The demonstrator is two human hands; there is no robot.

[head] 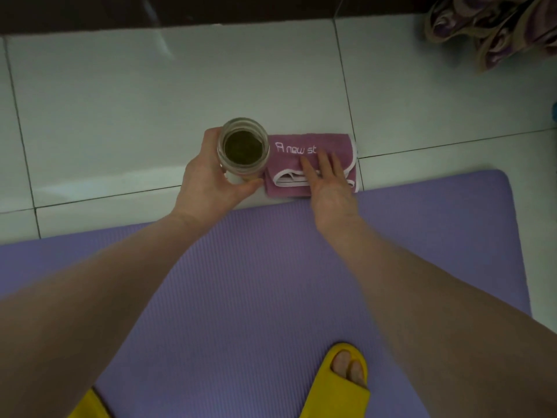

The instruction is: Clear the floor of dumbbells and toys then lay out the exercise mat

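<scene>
A purple ribbed exercise mat (259,285) lies flat on the white tiled floor and fills the lower part of the view. Just beyond its far edge sits a folded pink towel (304,146) with white lettering and white trim. My right hand (327,182) rests flat on the towel, fingers spread. Left of the towel stands an open glass jar (243,146) with a dark green content. My left hand (211,179) is wrapped around the jar's side. No dumbbells or toys show in view.
White floor tiles (150,95) stretch beyond the mat to a dark wall base (180,10). A purple patterned cloth bundle (497,28) lies at the top right. My feet in yellow slippers (343,384) stand on the mat's near part.
</scene>
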